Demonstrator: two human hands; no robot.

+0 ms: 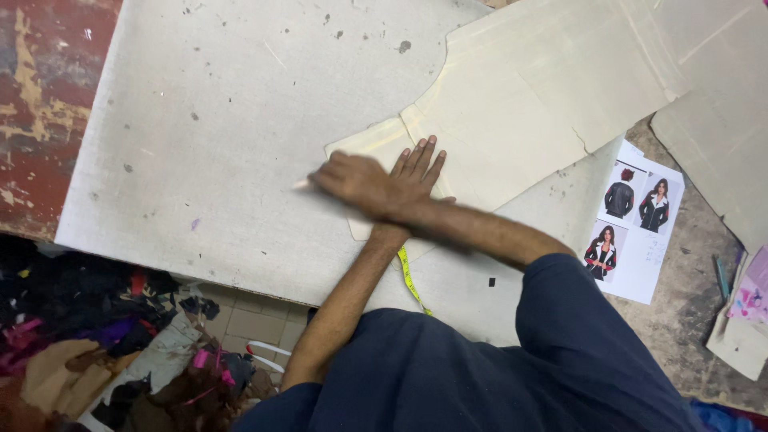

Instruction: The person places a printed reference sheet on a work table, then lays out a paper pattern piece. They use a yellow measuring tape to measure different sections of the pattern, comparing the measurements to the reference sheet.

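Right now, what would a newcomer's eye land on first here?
The crossed arms at the centre: the right hand reaches over to the left holding a pale marking stick, while the left hand lies flat on a cream paper pattern. Both rest on a large grey sheet. At right lies a printed page of jacket photos, and at lower left, on the floor, a heap of coloured scraps.

a single head-worn camera looks steeply down from close above the person's crossed arms onto the table (200, 120), floor visible lower left.
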